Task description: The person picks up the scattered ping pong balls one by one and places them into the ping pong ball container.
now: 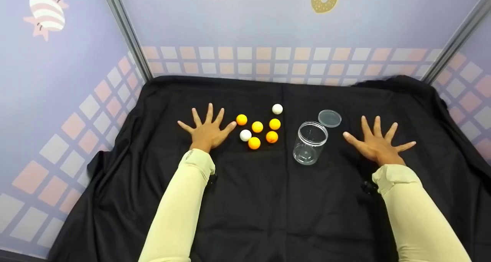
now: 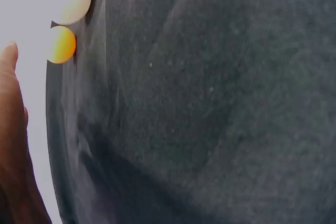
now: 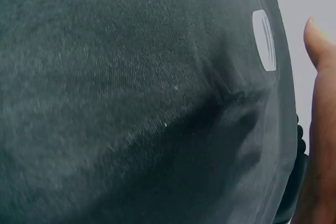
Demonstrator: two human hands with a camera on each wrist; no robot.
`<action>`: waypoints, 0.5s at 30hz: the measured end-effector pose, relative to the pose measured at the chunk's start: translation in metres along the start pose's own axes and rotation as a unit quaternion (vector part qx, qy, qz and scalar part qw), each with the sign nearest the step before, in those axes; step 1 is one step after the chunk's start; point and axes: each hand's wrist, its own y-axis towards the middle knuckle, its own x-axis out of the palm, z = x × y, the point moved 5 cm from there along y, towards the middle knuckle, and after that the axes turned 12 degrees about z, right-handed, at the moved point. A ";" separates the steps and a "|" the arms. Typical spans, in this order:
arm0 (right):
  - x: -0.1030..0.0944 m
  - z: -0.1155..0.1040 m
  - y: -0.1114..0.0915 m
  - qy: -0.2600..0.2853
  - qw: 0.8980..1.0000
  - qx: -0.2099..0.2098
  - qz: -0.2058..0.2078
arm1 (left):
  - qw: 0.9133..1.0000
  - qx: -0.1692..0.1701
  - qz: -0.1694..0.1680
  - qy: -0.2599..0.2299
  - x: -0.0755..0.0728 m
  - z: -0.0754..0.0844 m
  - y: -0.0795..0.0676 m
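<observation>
Fingers spread wide, my left hand (image 1: 209, 133) is over the black cloth, its thumb tip close to an orange ball (image 1: 241, 119). Several more orange balls, one of them (image 1: 254, 143) nearest me, lie grouped to its right with a white ball (image 1: 245, 135). Another white ball (image 1: 277, 109) sits a little farther back. My right hand (image 1: 378, 145) is also spread and holds nothing. To its left stands a clear, lidless jar (image 1: 310, 145), upright. A clear round lid (image 1: 330, 118) lies flat behind the jar. In the left wrist view an orange ball (image 2: 63, 44) shows beyond my hand.
Black cloth (image 1: 245, 200) with folds covers the table. Printed panels enclose it: a back wall (image 1: 245, 28), a left wall (image 1: 76, 81) and a right wall (image 1: 472, 81), joined by grey metal posts (image 1: 128, 32) in the corners.
</observation>
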 end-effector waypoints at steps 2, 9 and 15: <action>-0.002 0.000 0.003 0.010 1.000 -0.006 0.002 | 1.000 0.008 0.003 -0.002 0.000 0.005 0.001; -0.012 -0.020 0.006 0.104 0.990 -0.073 0.056 | 0.994 0.082 0.065 -0.006 -0.007 0.047 0.000; -0.012 -0.054 -0.003 0.169 0.956 -0.205 0.125 | 0.967 0.216 0.112 -0.079 -0.015 0.114 -0.018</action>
